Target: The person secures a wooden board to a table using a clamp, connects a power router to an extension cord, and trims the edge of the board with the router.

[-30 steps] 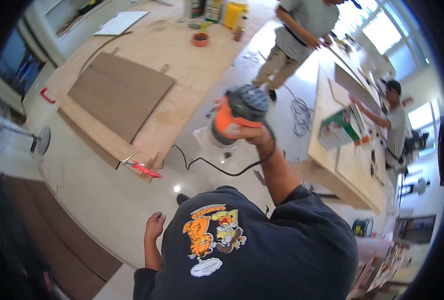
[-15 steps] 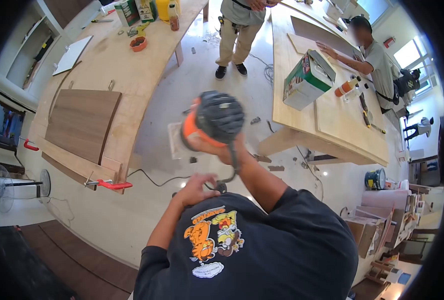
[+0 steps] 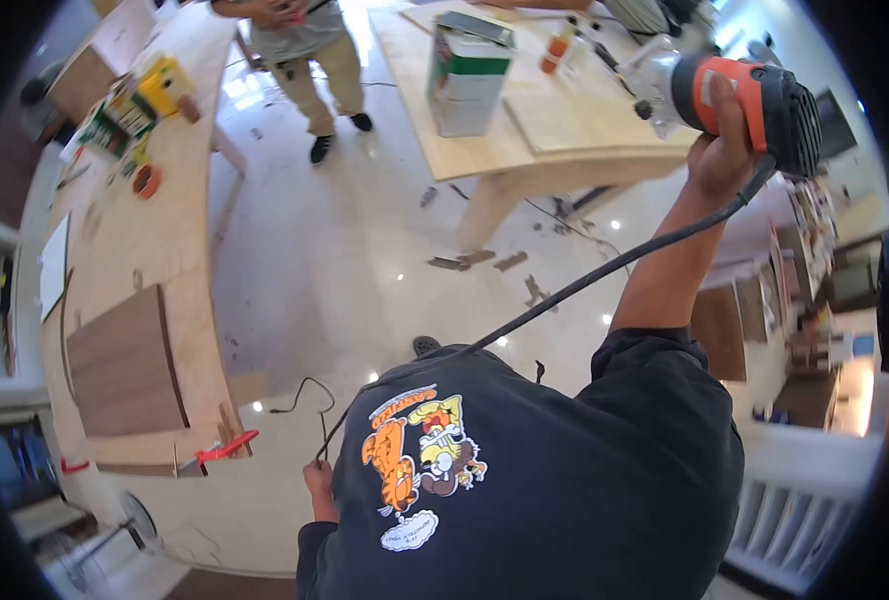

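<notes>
our right hand (image 3: 725,145) grips an orange-and-black power tool (image 3: 762,92) up near the plywood table (image 3: 475,152); its cord (image 3: 605,270) crosses our shirt (image 3: 565,440) to our left hand (image 3: 318,480), closed around it, perhaps to control slack.

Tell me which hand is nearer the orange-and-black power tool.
Right. The right hand grips the tool; the left hand is well away, low beside the black shirt.

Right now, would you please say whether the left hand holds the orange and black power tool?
No, the right hand grips the power tool, while the left hand holds its long dark cable.
</notes>
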Demonstrator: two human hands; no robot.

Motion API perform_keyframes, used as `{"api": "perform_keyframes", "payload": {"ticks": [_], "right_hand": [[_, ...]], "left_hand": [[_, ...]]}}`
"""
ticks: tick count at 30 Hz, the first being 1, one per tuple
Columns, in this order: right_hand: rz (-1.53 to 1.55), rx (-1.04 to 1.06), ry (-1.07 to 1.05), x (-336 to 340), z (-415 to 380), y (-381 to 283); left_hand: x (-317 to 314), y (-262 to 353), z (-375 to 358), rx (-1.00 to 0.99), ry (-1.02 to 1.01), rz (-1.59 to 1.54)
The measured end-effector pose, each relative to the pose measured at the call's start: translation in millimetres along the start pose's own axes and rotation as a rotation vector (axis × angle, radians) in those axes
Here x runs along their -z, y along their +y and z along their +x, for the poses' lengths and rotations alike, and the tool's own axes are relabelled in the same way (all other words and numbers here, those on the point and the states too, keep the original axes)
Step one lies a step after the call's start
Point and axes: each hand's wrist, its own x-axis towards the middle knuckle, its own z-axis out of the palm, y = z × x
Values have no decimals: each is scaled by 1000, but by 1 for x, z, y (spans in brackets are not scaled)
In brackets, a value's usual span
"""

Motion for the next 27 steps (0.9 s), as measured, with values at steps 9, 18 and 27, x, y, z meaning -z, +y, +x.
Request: {"api": "perform_keyframes", "payload": {"ticks": [9,18,27], "right_hand": [[236,-570,342,116,-75,-100],[153,-894,-254,40,-166,-130],[92,-535,-1148,-218,-192,-201]], "left_hand": [[39,41,56,-113,-206,-59],[55,90,61,-247,-159,-28],[20,-25,-41,24,-112,-155]]}}
